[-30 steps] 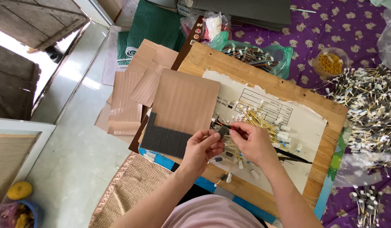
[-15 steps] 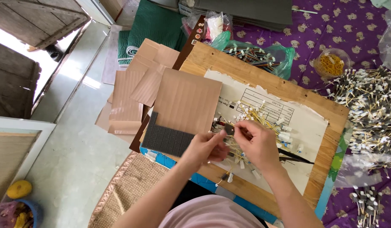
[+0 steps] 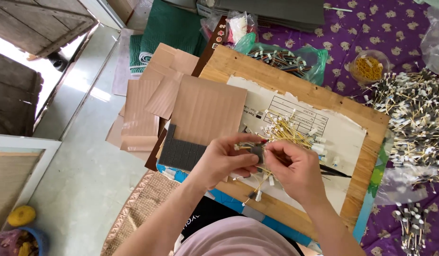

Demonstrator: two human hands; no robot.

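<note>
The left hand [image 3: 224, 159] and right hand [image 3: 295, 170] met fingertip to fingertip, pinching a small dark piece [image 3: 257, 152] between them, just above a pile of yellow wires [image 3: 288, 132] on the paper-covered wooden surface [image 3: 366, 156].

The left hand [image 3: 224, 161] and right hand [image 3: 293, 168] hide the small dark piece [image 3: 256, 152] pinched between them; the wire pile [image 3: 418, 114] runs off the right edge.

Left hand [image 3: 224, 159] and right hand [image 3: 293, 168] meet fingertip to fingertip, both pinched closed.
</note>
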